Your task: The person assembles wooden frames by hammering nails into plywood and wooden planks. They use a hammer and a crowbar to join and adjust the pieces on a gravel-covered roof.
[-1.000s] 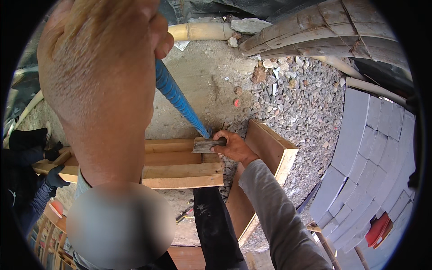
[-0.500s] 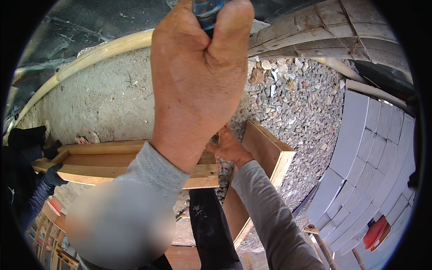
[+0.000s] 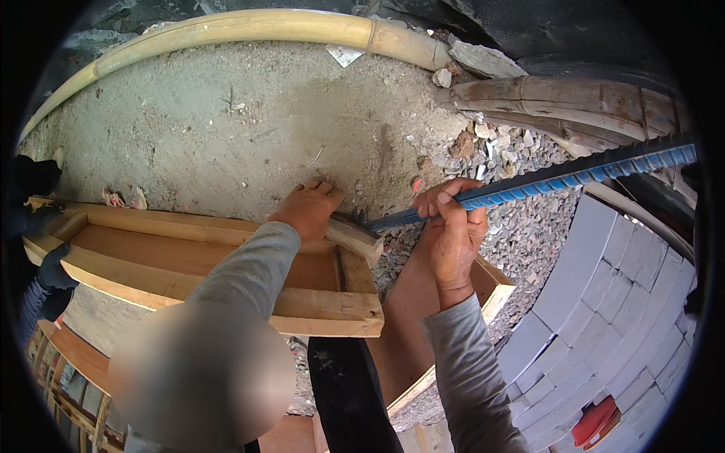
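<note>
My right hand (image 3: 455, 230) is wrapped round a blue ribbed steel bar (image 3: 574, 177), which slants from the upper right down to the ground. Its lower end is beside a short wooden block (image 3: 355, 238). My left hand (image 3: 308, 211) is closed over the far end of that block, its fingers partly hidden. The block lies at the right end of a shallow wooden frame (image 3: 219, 298) with a plywood panel inside. At the frame's left end is another person's dark-gloved hand (image 3: 54, 273).
A second plywood-faced wooden frame (image 3: 411, 325) stands at right, beside my dark trouser leg (image 3: 347, 385). Grey gravel (image 3: 521, 226) lies beyond it, with stacked grey blocks (image 3: 604, 309) further right. Bamboo poles (image 3: 226, 29) border the sandy ground (image 3: 189, 113) at the back.
My left hand has come down from high up, close to the camera, onto the block. The blue bar has swung down to the right, with my right hand now round it.
</note>
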Demonstrator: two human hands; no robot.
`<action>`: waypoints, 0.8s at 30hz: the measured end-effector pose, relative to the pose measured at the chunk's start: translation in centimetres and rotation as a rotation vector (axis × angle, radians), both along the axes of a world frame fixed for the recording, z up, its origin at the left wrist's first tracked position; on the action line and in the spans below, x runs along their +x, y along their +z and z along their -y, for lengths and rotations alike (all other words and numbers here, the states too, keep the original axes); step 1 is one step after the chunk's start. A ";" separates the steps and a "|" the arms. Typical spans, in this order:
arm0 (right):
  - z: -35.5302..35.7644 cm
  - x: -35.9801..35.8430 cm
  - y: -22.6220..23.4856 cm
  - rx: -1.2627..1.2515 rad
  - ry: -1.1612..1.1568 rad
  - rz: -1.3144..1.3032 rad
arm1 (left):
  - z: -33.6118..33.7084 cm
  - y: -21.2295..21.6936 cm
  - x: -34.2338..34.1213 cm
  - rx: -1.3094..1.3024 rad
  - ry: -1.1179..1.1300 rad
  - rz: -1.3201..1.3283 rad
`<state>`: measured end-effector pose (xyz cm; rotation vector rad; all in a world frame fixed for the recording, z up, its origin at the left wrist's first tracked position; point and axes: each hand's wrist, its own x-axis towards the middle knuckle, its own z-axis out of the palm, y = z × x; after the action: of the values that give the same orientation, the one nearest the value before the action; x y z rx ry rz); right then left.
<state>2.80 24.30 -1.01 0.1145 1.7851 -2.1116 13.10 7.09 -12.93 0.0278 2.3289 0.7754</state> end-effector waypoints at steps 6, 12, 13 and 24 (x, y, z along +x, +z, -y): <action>0.7 0.7 1.7 0.006 0.010 -0.093 | -0.4 -2.0 1.1 0.145 -0.276 -0.076; 1.9 -0.3 5.8 -0.080 0.021 -0.136 | 1.8 4.2 2.3 0.272 -0.345 -0.105; 2.2 -0.6 6.3 -0.133 -0.010 -0.123 | 2.0 4.9 2.5 0.264 -0.314 -0.104; 6.1 -1.6 4.3 0.105 -0.052 -0.123 | 2.3 6.3 3.9 0.393 -0.127 -0.092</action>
<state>1.20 18.20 3.28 0.0600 1.9849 -2.1021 17.00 4.83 -6.63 0.3871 2.1977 1.1741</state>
